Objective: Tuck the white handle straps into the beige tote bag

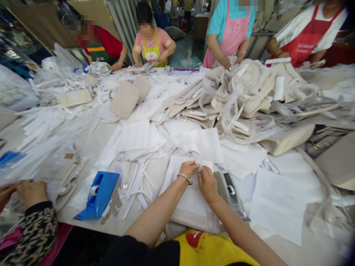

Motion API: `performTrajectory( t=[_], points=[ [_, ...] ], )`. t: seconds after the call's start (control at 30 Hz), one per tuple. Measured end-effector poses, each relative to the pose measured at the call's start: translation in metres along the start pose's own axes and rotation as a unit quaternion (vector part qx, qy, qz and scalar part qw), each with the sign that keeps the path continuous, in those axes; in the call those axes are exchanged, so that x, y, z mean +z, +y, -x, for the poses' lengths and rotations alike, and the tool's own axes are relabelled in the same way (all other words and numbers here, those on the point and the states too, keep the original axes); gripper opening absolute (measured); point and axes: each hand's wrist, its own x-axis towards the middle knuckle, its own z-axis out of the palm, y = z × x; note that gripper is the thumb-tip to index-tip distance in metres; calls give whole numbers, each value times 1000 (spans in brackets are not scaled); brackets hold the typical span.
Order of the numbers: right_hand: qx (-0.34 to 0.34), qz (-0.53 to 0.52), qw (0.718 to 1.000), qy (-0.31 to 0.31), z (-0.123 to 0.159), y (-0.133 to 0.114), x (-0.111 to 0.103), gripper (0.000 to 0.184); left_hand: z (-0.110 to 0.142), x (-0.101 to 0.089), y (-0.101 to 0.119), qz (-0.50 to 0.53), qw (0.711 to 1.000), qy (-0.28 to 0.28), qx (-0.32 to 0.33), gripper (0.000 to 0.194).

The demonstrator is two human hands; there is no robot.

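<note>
My left hand (pixel 188 170), with a twisted bracelet at its wrist, and my right hand (pixel 208 181) meet over a beige bag (pixel 194 221) lying flat in front of me. Both are closed, fingertips pinching a small white wrapped piece (pixel 199 168); the fingers partly cover it, and I cannot tell what is inside. A white foam sheet (pixel 191 203) covers much of the bag. Just beyond my fingers a thin curved handle or ring (pixel 191 152) shows. To the right of my right hand stands a grey tape dispenser (pixel 229 188).
A blue tape dispenser (pixel 101 194) and loose white foam strips (pixel 138 181) lie at left. Stacked foam sheets (pixel 135 136) are ahead. Beige bags (pixel 249 92) pile up at right. A co-worker's hand (pixel 31 194) works at far left; several people stand across the table.
</note>
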Motion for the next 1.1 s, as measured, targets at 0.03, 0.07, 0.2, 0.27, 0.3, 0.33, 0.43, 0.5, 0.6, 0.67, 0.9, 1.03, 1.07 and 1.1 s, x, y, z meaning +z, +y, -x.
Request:
performTrajectory(
  t=[0.03, 0.07, 0.2, 0.27, 0.3, 0.33, 0.43, 0.5, 0.6, 0.67, 0.9, 1.03, 1.07, 1.1],
  points=[
    [14, -23, 999, -27, -2, 1, -5, 28, 1, -1, -3, 1, 1000, -4, 9, 26],
    [48, -54, 996, -52, -5, 3, -11, 27, 2, -3, -6, -5, 1000, -7, 22, 26],
    [289, -258, 911, -141, -25, 10, -26, 26, 12, -4, -17, -135, 988, -4, 79, 20],
    [362, -357, 843, -175, -34, 10, -27, 28, 20, -3, -21, -233, 966, 0, 112, 15],
    [382, -388, 819, -182, -37, 9, -25, 28, 24, -3, -22, -280, 951, 6, 130, 13],
    [395, -407, 803, -182, -40, 8, -23, 29, 28, -2, -24, -324, 934, 15, 148, 12],
    [415, -436, 784, -152, -39, 5, -13, 27, 34, 1, -29, -400, 899, 43, 170, 15],
    [421, -448, 779, -125, -35, 4, -5, 25, 33, 2, -33, -378, 913, 52, 146, 11],
    [419, -450, 783, -98, -28, 6, 6, 23, 25, 4, -37, -250, 966, 47, 53, 10],
    [405, -441, 795, -95, -24, 9, 11, 23, 19, 3, -37, -141, 989, 37, -13, 16],
    [393, -423, 806, -128, -21, 20, 12, 16, 6, -7, -34, 48, 988, -29, -141, 32],
    [362, -291, 863, -201, -31, 21, 2, 13, 3, -2, -40, 47, 987, 21, -149, 27],
    [352, -259, 874, -214, -34, 22, -3, 12, 2, 1, -42, 44, 988, 26, -148, 25],
    [338, -231, 887, -214, -35, 23, -9, 11, 1, 4, -43, 41, 988, 29, -146, 24]
  ],
)
